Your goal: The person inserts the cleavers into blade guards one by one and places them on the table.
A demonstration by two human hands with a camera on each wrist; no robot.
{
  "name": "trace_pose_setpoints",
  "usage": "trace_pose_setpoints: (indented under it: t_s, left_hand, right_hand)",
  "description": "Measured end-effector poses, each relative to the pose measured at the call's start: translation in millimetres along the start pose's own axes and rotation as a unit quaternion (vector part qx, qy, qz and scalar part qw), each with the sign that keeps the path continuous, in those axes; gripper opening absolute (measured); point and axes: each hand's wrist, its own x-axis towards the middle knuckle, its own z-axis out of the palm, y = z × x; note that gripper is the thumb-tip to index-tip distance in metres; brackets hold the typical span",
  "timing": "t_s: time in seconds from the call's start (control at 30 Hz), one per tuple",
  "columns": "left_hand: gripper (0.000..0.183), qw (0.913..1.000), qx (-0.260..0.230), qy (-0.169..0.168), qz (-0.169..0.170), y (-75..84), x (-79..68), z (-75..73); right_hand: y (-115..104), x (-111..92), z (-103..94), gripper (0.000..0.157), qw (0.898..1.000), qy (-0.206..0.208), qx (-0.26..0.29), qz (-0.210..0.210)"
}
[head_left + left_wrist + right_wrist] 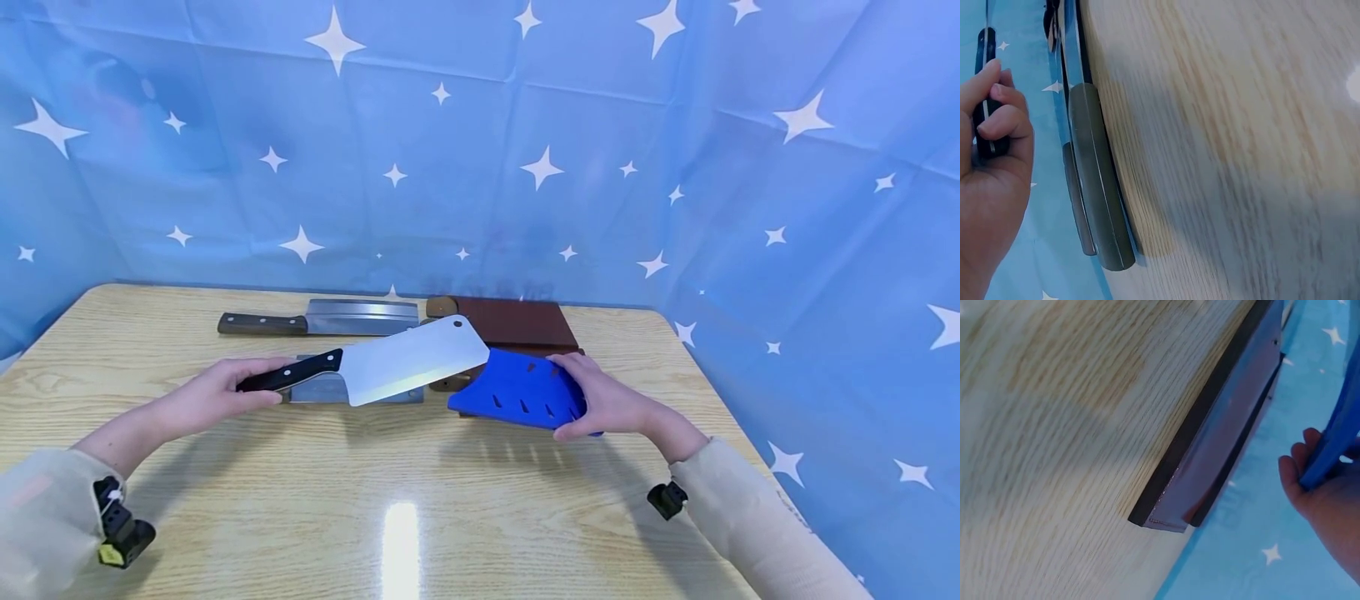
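My left hand (213, 396) grips the black riveted handle (292, 372) of a cleaver (412, 360), lifted over the table with its broad blade pointing right. The blade's far end, with a small hole in it, is right at the edge of a blue slotted knife sheath (513, 390). That sheath is pinched at its right end by my right hand (618, 402), thumb below and fingers above. In the left wrist view, fingers curl round the black handle (988, 128). The right wrist view catches only part of the blue sheath (1335, 437) in the hand.
Behind lies a second cleaver (363, 317) with a dark wooden handle. Another cleaver blade (318, 389) lies partly hidden under the held one. Brown sheaths (517, 322) lie on the wooden table (315, 508) at the back right. A starry blue cloth (465, 167) hangs behind.
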Motion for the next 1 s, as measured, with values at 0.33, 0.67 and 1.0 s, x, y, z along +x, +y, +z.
trace_pose_setpoints:
  t_s: [0.33, 0.67, 1.0]
  left_hand:
    - [0.058, 0.9981, -0.003, -0.061, 0.007, -1.9, 2.5, -1.0]
    - [0.059, 0.992, -0.037, -0.12, 0.005, -6.6, -1.6, -3.4]
    - [0.056, 0.9862, -0.055, -0.155, 0.016, -9.9, -2.0, -8.3]
  right_hand:
    - [4.7, 1.7, -1.0, 0.099, 1.0, -0.007, -0.018, 0.004]
    - [7.1, -0.8, -6.2, 0.101, 0.999, -0.037, 0.0, -0.03]
    - [1.7, -5.1, -5.1, 0.102, 0.998, -0.054, -0.009, -0.043]
